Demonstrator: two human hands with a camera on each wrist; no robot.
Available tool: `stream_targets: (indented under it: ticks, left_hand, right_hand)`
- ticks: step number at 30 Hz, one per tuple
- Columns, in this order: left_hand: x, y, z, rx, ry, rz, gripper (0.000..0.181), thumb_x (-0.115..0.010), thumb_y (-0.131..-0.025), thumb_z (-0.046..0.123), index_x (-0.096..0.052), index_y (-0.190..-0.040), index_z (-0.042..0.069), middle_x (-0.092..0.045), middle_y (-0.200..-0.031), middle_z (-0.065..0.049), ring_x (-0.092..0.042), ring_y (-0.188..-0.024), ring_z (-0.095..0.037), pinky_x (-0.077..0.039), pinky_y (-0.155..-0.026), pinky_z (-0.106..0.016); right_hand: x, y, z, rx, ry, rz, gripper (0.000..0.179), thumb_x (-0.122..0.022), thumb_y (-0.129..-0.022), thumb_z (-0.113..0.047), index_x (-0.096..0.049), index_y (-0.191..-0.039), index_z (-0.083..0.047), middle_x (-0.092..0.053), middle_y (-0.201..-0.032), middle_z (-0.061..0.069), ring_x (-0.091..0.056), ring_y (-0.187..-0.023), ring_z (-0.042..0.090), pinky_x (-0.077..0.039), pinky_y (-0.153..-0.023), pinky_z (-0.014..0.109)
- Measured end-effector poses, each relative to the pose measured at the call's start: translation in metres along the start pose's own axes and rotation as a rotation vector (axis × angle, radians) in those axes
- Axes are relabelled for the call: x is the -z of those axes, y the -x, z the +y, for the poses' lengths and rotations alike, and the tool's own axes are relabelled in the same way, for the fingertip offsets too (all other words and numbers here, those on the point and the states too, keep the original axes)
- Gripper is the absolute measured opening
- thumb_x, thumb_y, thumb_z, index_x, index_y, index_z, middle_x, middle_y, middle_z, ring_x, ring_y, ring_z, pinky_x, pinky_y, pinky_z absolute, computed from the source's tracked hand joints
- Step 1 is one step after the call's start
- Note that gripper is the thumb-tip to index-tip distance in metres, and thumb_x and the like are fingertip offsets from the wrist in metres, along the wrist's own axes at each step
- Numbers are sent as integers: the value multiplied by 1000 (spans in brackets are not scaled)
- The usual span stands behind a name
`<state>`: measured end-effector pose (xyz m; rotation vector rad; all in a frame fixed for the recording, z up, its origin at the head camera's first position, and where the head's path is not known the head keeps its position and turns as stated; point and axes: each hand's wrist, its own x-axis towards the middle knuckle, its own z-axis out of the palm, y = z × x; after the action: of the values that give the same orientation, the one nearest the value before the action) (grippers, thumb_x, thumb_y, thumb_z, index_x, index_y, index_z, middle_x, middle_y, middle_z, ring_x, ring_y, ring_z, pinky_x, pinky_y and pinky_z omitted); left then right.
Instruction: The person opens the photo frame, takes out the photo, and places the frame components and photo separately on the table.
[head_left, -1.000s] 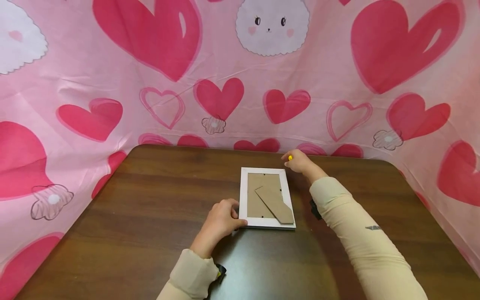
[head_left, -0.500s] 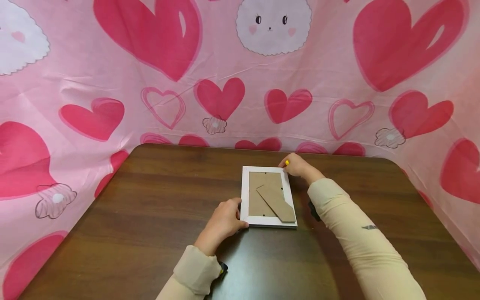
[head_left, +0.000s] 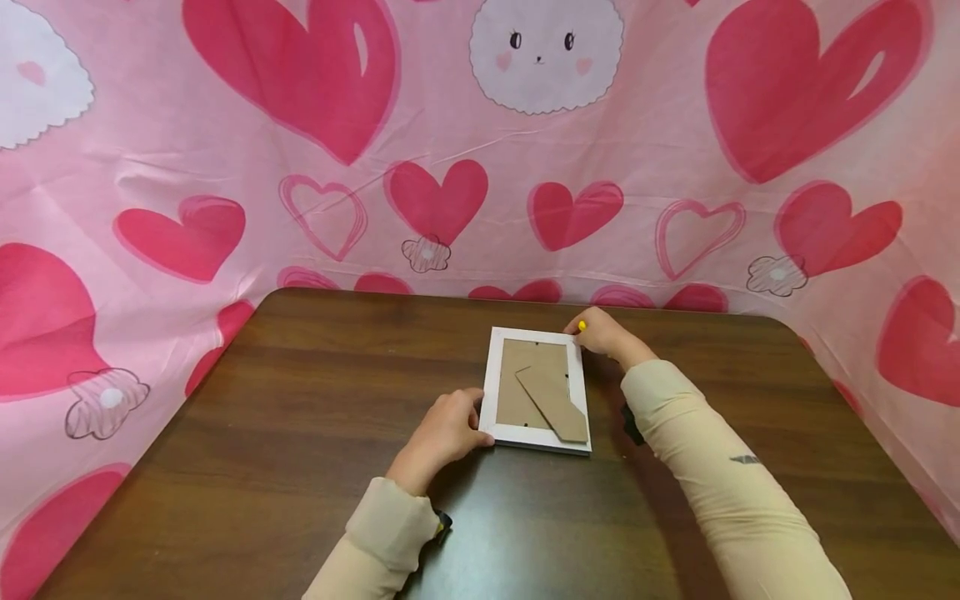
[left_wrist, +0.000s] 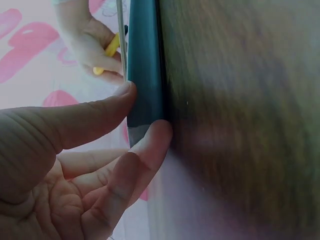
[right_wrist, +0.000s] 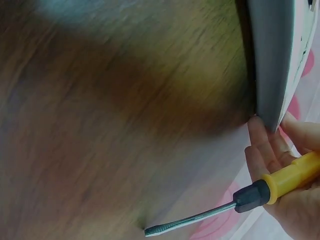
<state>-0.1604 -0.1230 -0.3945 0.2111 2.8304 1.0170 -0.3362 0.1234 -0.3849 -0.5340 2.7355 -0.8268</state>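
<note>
- Picture frame (head_left: pixel 537 390): white border, back side up near the middle of the table (head_left: pixel 285 417); I cannot tell whether it lies fully flat.
- Backing panel (head_left: pixel 513 408): tan, seated inside the border, small dark tabs at its edges.
- Stand leg (head_left: pixel 558 408): tan, slanting across the panel to the near right corner.
- Left hand (head_left: pixel 442 429): grasps the frame's near left corner, thumb on the back edge, a finger against the opposite edge.
- Right hand (head_left: pixel 602 331): pinches the far right corner between thumb and fingers and also holds a screwdriver (right_wrist: pixel 250 196), its yellow handle across the palm.
- Sleeves (head_left: pixel 393 533): cream, cuffed near both wrists.
- Table: dark brown, wood-grained, rounded far corners.
- Cloth (head_left: pixel 504 250): pink, heart-printed, hanging behind and on both sides.
</note>
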Motion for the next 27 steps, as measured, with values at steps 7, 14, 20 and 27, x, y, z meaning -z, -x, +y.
stream_targets:
  ticks: [7, 14, 20, 27]
  left_hand:
    - [3, -8, -6, -47, -3, -24, 36, -87, -74, 10, -63, -99, 4, -59, -65, -1, -51, -62, -14, -43, -61, -27]
    - [8, -18, -7, -73, -41, -62, 53, -87, -74, 10, -63, -122, 2, -60, -68, -2, -52, -64, -15, -46, -66, -29]
    - [12, -26, -6, -81, -93, -91, 62, -86, -75, 10, -60, -130, 0, -60, -71, -3, -53, -69, -16, -48, -72, -31]
    - [16, -35, -6, -89, -111, -110, 61, -85, -76, 8, -61, -131, 1, -57, -70, -2, -52, -70, -16, -47, -72, -30]
  right_hand:
    - [3, 5, 2, -11, 1, -3, 27, -54, -85, 12, -69, -107, 15, -68, -110, 30, -57, -92, 29, -51, -79, 33]
    - [5, 9, 7, -35, 10, 11, 28, -54, -83, 12, -69, -107, 16, -69, -106, 30, -58, -87, 29, -49, -70, 27]
    - [7, 14, 13, -56, 14, 19, 28, -54, -85, 11, -68, -109, 16, -67, -110, 32, -58, -89, 29, -52, -79, 34]
    - [10, 23, 15, -69, 28, 30, 29, -55, -83, 9, -68, -108, 16, -67, -110, 32, -60, -91, 32, -54, -83, 40]
